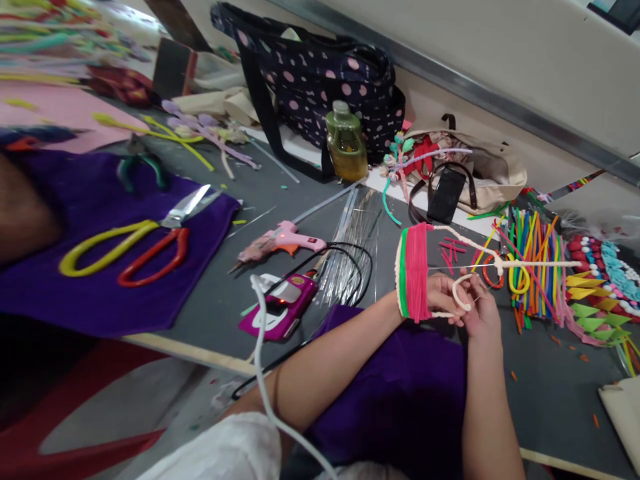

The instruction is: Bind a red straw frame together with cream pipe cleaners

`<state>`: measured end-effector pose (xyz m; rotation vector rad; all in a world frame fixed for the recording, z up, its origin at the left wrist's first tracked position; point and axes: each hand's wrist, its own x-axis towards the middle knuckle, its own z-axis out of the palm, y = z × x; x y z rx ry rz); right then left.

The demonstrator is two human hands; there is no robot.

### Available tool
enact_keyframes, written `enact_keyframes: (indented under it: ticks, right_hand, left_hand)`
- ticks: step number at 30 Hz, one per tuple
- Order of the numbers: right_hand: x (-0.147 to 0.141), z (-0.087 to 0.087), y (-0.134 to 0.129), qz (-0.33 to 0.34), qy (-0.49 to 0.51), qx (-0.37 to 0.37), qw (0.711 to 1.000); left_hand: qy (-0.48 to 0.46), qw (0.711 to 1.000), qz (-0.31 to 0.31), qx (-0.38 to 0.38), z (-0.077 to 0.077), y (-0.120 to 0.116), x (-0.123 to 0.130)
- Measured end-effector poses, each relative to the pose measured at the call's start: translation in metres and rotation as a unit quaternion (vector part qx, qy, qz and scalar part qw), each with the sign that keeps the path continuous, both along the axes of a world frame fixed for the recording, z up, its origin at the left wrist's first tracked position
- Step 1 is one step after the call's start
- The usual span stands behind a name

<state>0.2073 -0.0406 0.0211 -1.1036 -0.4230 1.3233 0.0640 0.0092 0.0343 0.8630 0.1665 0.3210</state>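
A wrapped piece [416,273] with pink, green and cream bands hangs around my left hand [444,293], whose fingers pinch at a cream pipe cleaner loop [461,293]. Close on its right, my right hand [480,305] has its fingers closed on the same loop. A cream-wrapped stem [540,264] points right from the piece, with a thin wire running left inside it. Short pink pieces [453,252] lie just beyond my hands.
Left of my arms are a pink glue gun [283,241], a magenta device [280,307] and large scissors [173,227]. Colourful sticks [535,267] lie right. Behind stand a green bottle [346,143] and a dark bag [320,87]. A person's arm [25,210] shows far left.
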Motion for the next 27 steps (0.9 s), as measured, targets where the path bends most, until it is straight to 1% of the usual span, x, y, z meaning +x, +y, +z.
enact_keyframes:
  ticks: [3, 7, 10, 13, 15, 18, 20, 22, 24, 27]
  right_hand:
    - [0.013, -0.006, 0.003, -0.038, 0.049, -0.010, 0.998]
    - [0.029, -0.009, 0.006, -0.121, 0.043, 0.024, 0.991]
    - [0.038, -0.007, 0.005, -0.165, 0.025, 0.037, 0.985]
    - [0.044, 0.000, 0.002, -0.218, 0.016, 0.029, 0.975]
    - [0.047, 0.006, 0.000, -0.257, -0.001, 0.033, 0.966]
    - [0.048, 0.017, -0.005, -0.293, -0.048, 0.065, 0.953]
    - [0.044, 0.024, -0.007, -0.316, -0.078, 0.097, 0.940]
    - [0.038, 0.032, -0.009, -0.339, -0.106, 0.131, 0.925]
    - [0.031, 0.037, -0.010, -0.351, -0.130, 0.160, 0.914]
    - [0.023, 0.044, -0.011, -0.352, -0.153, 0.179, 0.906]
  left_hand:
    - [-0.002, 1.000, 0.013, -0.007, 0.002, -0.002, -0.001]
    - [0.012, 1.000, 0.011, 0.004, 0.007, -0.003, -0.002]
    - [0.019, 1.000, 0.022, -0.002, 0.010, -0.003, -0.004]
    - [0.021, 0.998, 0.058, -0.012, 0.010, -0.002, -0.004]
    - [0.026, 0.996, 0.086, -0.012, 0.007, -0.001, -0.002]
    - [0.029, 0.990, 0.134, -0.024, -0.003, 0.002, 0.003]
    - [0.032, 0.984, 0.170, -0.049, -0.009, 0.004, 0.007]
    - [0.034, 0.979, 0.192, -0.067, -0.013, 0.005, 0.010]
    - [0.041, 0.976, 0.203, -0.072, -0.014, 0.006, 0.011]
    - [0.072, 0.972, 0.217, -0.054, -0.011, 0.007, 0.011]
